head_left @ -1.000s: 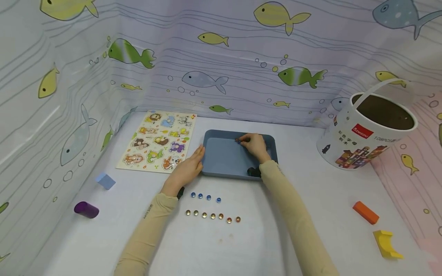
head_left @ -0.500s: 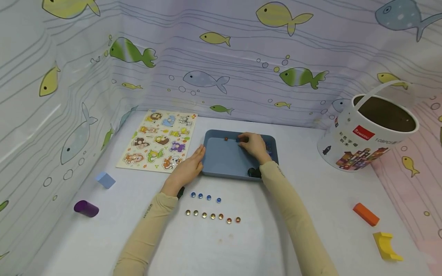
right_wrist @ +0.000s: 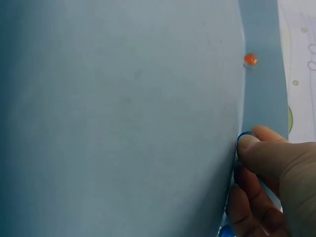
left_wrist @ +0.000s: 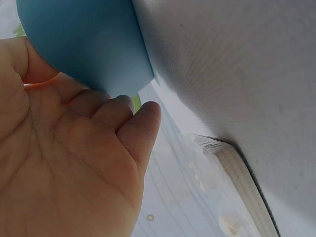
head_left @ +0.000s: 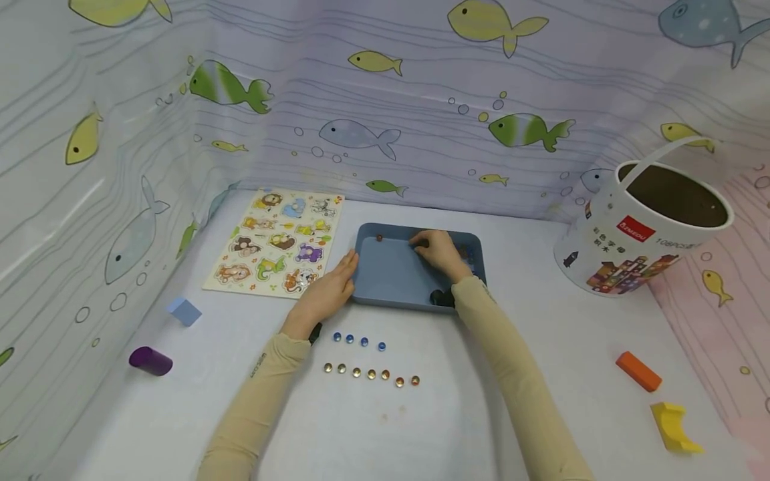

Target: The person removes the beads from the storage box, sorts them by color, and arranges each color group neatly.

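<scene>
In the head view my left hand (head_left: pixel 325 292) lies along the left wall of a shallow blue-grey tray (head_left: pixel 385 270), its fingers nearly straight. The left wrist view shows those fingers (left_wrist: pixel 140 131) against the tray's outer corner. My right hand (head_left: pixel 439 252) reaches inside, near the far wall. Between its thumb and index finger it pinches a blue glass marble (right_wrist: pixel 244 134), mostly covered by the thumb. Another blue marble (right_wrist: pixel 227 230) sits below these fingers along the wall. An orange marble (right_wrist: pixel 251 59) rests apart, by the far wall toward the tray's left corner.
In front of the tray are a row of blue marbles (head_left: pixel 364 342) and a row of amber ones (head_left: pixel 371 374). An animal puzzle board (head_left: pixel 273 250) lies left, near a blue block (head_left: pixel 184 311) and purple cylinder (head_left: pixel 151 361). A white bucket (head_left: pixel 637 234), orange block (head_left: pixel 639 371) and yellow block (head_left: pixel 674 427) are right.
The orange marble, at my right fingertips a second ago, has rolled left along the tray's far wall. My right hand has shifted slightly left; the left hand stays at the tray wall.
</scene>
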`<control>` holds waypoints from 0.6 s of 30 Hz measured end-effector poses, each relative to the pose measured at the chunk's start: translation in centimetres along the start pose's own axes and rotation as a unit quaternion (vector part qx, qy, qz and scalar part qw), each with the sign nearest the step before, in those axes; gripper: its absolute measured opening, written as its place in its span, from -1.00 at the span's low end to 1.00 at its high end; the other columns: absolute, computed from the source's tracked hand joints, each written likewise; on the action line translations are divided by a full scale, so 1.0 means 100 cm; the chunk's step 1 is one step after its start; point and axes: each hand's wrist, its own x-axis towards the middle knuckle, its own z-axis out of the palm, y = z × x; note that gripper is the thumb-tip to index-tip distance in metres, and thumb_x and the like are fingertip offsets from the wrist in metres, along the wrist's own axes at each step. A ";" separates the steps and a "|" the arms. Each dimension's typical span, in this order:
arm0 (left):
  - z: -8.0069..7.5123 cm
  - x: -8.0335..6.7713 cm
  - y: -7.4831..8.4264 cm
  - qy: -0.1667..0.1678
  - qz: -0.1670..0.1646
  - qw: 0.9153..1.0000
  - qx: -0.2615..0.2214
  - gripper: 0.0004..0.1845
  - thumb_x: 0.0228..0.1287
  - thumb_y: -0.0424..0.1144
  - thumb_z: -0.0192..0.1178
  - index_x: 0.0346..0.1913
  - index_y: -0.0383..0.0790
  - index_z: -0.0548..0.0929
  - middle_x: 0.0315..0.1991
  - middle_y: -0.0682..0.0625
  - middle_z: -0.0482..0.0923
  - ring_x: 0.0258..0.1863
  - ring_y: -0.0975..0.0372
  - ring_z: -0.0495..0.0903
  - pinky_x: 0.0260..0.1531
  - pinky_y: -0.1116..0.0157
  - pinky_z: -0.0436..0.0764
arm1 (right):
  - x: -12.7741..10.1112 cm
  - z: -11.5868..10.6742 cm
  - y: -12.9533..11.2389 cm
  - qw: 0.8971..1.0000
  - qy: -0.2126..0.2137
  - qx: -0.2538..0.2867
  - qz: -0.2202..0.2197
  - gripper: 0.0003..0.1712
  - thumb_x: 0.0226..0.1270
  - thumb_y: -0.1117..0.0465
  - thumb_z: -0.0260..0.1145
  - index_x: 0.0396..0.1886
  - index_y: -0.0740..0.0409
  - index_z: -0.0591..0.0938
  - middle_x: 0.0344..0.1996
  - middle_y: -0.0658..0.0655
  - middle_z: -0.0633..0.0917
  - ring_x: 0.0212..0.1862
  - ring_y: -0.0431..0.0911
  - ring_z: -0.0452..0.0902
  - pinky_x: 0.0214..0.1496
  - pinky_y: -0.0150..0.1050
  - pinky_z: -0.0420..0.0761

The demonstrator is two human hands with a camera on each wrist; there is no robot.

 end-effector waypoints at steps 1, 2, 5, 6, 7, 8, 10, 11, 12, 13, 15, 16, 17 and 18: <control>-0.001 0.000 0.000 0.002 -0.001 1.000 0.000 -0.38 0.51 -0.20 -0.19 0.54 -0.20 -0.04 0.58 -0.03 -0.17 0.54 0.10 0.01 0.46 0.07 0.21 | 0.001 0.000 -0.001 1.000 -0.001 0.000 -0.003 -0.74 0.33 0.32 0.28 -0.02 0.16 0.71 0.04 0.20 0.70 0.10 0.08 0.59 0.18 -0.03 0.59; -0.001 0.000 0.000 0.003 0.000 1.000 -0.002 -0.38 0.51 -0.21 -0.19 0.54 -0.21 -0.03 0.58 -0.04 -0.17 0.53 0.08 0.01 0.46 0.06 0.22 | 0.001 -0.001 -0.001 1.000 -0.002 0.003 -0.003 -0.75 0.33 0.31 0.28 -0.03 0.16 0.71 0.04 0.20 0.70 0.11 0.08 0.59 0.19 -0.03 0.59; -0.003 0.000 0.001 0.001 0.003 1.000 -0.003 -0.38 0.50 -0.21 -0.19 0.54 -0.23 -0.03 0.58 -0.06 -0.16 0.53 0.06 0.03 0.44 0.04 0.25 | 0.001 -0.004 -0.004 0.999 -0.009 0.032 0.008 -0.75 0.35 0.25 0.27 -0.01 0.14 0.71 0.04 0.18 0.70 0.11 0.06 0.60 0.18 -0.06 0.60; -0.004 -0.001 0.001 0.001 0.004 1.000 -0.003 -0.38 0.50 -0.21 -0.19 0.53 -0.24 -0.03 0.58 -0.06 -0.16 0.52 0.05 0.03 0.44 0.04 0.26 | 0.000 -0.006 -0.004 0.999 -0.011 0.047 0.014 -0.74 0.36 0.23 0.27 -0.01 0.13 0.71 0.04 0.18 0.70 0.09 0.05 0.60 0.16 -0.06 0.61; -0.004 -0.001 0.001 0.000 0.005 1.000 -0.002 -0.38 0.50 -0.21 -0.19 0.53 -0.24 -0.03 0.58 -0.07 -0.17 0.52 0.04 0.04 0.43 0.03 0.27 | -0.001 -0.008 -0.005 0.998 -0.012 0.064 0.019 -0.73 0.38 0.21 0.26 0.01 0.13 0.70 0.05 0.17 0.70 0.08 0.05 0.60 0.13 -0.07 0.61; -0.004 -0.001 0.001 -0.001 0.004 1.000 -0.001 -0.38 0.50 -0.20 -0.19 0.54 -0.23 -0.03 0.58 -0.06 -0.16 0.52 0.05 0.05 0.42 0.03 0.28 | -0.002 -0.010 -0.005 0.996 -0.012 0.083 0.025 -0.73 0.38 0.19 0.25 0.02 0.11 0.70 0.05 0.17 0.70 0.06 0.04 0.61 0.10 -0.08 0.62; -0.003 -0.001 0.001 0.000 0.005 1.000 0.002 -0.38 0.51 -0.20 -0.19 0.54 -0.22 -0.03 0.58 -0.05 -0.16 0.52 0.06 0.05 0.42 0.04 0.29 | -0.004 -0.015 -0.006 0.992 -0.009 0.118 0.034 -0.72 0.40 0.16 0.24 0.04 0.08 0.69 0.05 0.15 0.69 0.04 0.02 0.60 0.05 -0.08 0.62; -0.003 -0.001 0.001 0.001 0.007 1.000 0.002 -0.38 0.51 -0.20 -0.19 0.53 -0.23 -0.03 0.58 -0.06 -0.16 0.52 0.06 0.04 0.42 0.04 0.28 | -0.006 -0.018 -0.006 0.990 -0.007 0.134 0.037 -0.71 0.40 0.14 0.24 0.04 0.06 0.68 0.05 0.14 0.69 0.04 0.02 0.60 0.04 -0.08 0.62; -0.003 0.000 0.001 0.001 0.007 1.000 0.001 -0.38 0.51 -0.20 -0.19 0.53 -0.23 -0.03 0.58 -0.06 -0.16 0.52 0.06 0.04 0.43 0.04 0.28 | -0.007 -0.020 -0.006 0.988 -0.007 0.148 0.040 -0.71 0.40 0.12 0.23 0.05 0.04 0.68 0.05 0.13 0.69 0.03 0.01 0.60 0.04 -0.08 0.62; -0.003 0.000 0.001 0.001 0.006 1.000 0.000 -0.38 0.51 -0.20 -0.19 0.53 -0.22 -0.03 0.58 -0.05 -0.16 0.53 0.06 0.03 0.44 0.05 0.26 | -0.009 -0.023 -0.007 0.985 -0.008 0.165 0.043 -0.70 0.40 0.10 0.24 0.06 0.02 0.67 0.05 0.12 0.68 0.05 0.00 0.59 0.06 -0.08 0.61; -0.002 0.000 0.001 -0.001 0.006 1.000 0.000 -0.38 0.51 -0.20 -0.19 0.53 -0.22 -0.04 0.58 -0.05 -0.17 0.53 0.08 0.01 0.46 0.06 0.23 | -0.014 -0.028 -0.008 0.978 -0.015 0.201 0.047 -0.68 0.40 0.07 0.24 0.09 0.02 0.66 0.07 0.12 0.66 0.08 0.00 0.57 0.12 -0.07 0.60; -0.002 0.000 0.000 -0.003 0.006 1.000 -0.001 -0.38 0.51 -0.20 -0.19 0.54 -0.22 -0.04 0.58 -0.05 -0.17 0.54 0.08 0.00 0.46 0.06 0.21 | -0.016 -0.031 -0.009 0.974 -0.019 0.219 0.050 -0.66 0.40 0.07 0.24 0.10 0.02 0.65 0.07 0.13 0.66 0.09 0.02 0.56 0.14 -0.05 0.60; -0.002 0.000 0.000 -0.003 0.005 1.000 -0.002 -0.38 0.51 -0.20 -0.19 0.54 -0.22 -0.04 0.58 -0.05 -0.17 0.54 0.09 0.00 0.47 0.07 0.20 | -0.019 -0.033 -0.010 0.970 -0.023 0.239 0.050 -0.65 0.40 0.07 0.24 0.11 0.04 0.64 0.08 0.15 0.65 0.10 0.05 0.56 0.16 -0.04 0.59; -0.002 0.000 -0.001 -0.003 0.003 1.000 -0.003 -0.38 0.51 -0.20 -0.19 0.54 -0.21 -0.04 0.58 -0.04 -0.17 0.54 0.09 0.00 0.47 0.07 0.20 | -0.022 -0.035 -0.011 0.964 -0.028 0.258 0.052 -0.64 0.40 0.08 0.24 0.12 0.06 0.63 0.09 0.18 0.63 0.11 0.08 0.54 0.17 -0.02 0.59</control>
